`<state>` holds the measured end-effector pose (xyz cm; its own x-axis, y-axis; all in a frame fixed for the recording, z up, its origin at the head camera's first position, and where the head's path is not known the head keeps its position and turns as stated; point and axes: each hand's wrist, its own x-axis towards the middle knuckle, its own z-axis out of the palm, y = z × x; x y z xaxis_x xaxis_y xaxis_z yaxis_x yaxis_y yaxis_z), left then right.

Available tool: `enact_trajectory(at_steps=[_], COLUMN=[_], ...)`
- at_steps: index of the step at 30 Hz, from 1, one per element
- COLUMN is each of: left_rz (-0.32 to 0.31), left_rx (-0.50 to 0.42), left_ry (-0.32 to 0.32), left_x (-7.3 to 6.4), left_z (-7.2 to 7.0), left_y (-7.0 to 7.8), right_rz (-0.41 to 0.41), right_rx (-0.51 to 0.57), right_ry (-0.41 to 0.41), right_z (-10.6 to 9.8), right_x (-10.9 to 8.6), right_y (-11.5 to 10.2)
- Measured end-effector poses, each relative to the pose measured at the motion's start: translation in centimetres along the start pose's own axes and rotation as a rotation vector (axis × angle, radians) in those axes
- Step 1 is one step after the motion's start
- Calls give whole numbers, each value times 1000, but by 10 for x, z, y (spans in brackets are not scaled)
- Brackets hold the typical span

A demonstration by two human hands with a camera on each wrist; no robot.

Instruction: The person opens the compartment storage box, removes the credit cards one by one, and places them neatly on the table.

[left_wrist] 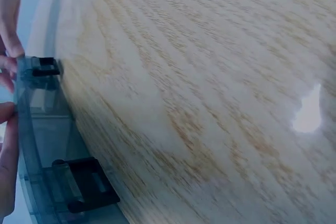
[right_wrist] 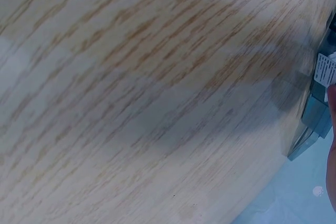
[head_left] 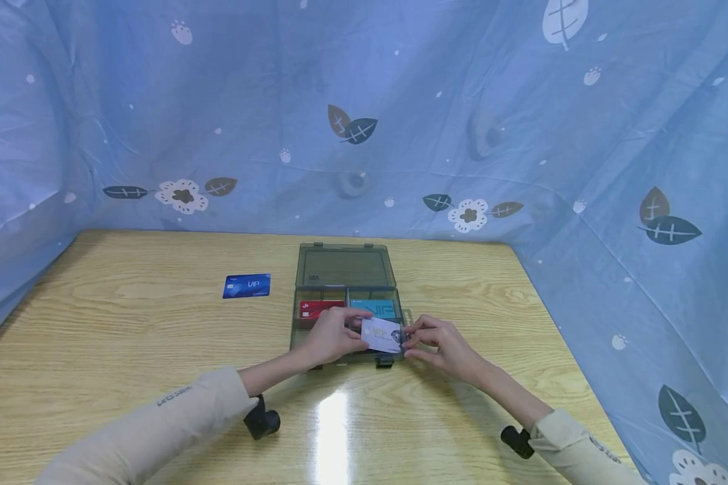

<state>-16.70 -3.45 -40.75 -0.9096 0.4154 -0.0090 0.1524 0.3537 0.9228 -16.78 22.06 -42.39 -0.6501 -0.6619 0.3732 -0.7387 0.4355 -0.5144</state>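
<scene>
A white VIP card (head_left: 381,335) lies over the front right part of a smoky, see-through divided box (head_left: 346,265), whose lid is folded back. At the card's left edge my left hand (head_left: 332,335) pinches it between thumb and fingers. My right hand (head_left: 444,345) grips the opposite edge with its fingertips. Behind the card, a red card (head_left: 317,308) is in the left back compartment and a teal card (head_left: 373,308) in the right back one. The left wrist view shows the box's front wall (left_wrist: 50,129) with fingers at its rim.
A blue VIP card (head_left: 246,285) lies on the wooden table (head_left: 158,323) left of the box. Black latches (head_left: 385,362) stick out from the box's front. Blue patterned cloth (head_left: 412,81) hangs behind the table and along its sides.
</scene>
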Motion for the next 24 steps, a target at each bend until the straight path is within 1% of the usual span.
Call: enact_trajectory(at_steps=[3, 8, 10, 13, 16, 20, 24], left_rz=[-26, -33, -37, -38, -13, 54, 104], left_rx=[4, -16, -29, -16, 26, 110, 191], left_ry=[15, 33, 28, 2, -40, -103, -141], left_x=[0, -2, -3, -4, -4, -2, -1], left_z=[0, -3, -5, -7, -9, -12, -13], left_y=[2, 3, 2, 2, 3, 4, 4], right_rz=[-12, -27, -29, -28, -27, -30, -25], right_rx=[-3, -1, 0, 6, 7, 4, 5], right_ry=[8, 19, 20, 17, 15, 14, 6], right_z=[0, 1, 1, 1, 1, 1, 1], right_x=[-1, -1, -2, -2, -2, -2, -2], right_y=[1, 3, 3, 3, 2, 2, 1])
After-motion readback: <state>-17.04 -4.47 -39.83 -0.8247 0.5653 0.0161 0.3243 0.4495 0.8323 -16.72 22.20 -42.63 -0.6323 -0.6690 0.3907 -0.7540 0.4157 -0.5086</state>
